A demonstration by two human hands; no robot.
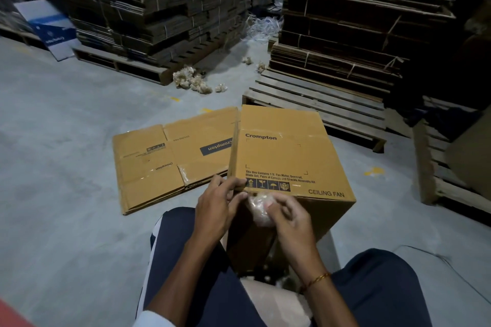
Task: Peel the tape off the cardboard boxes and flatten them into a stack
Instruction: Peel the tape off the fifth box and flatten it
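One flattened box lay left of centre on the floor. The upright box remained, both hands' grip, left hand and right hand, pinching a tape wad.

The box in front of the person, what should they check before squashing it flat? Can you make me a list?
1. Tape off the box: not ok, a clear strip still crosses its top panel.
2. Peeled tape wad let go: not ok, the right hand and left hand both pinch it.
3. Box empty inside: cannot tell, hidden.
4. Bottom flaps untaped: cannot tell, hidden.
5. Place to stack: ok, flattened boxes lie on the floor beside it.
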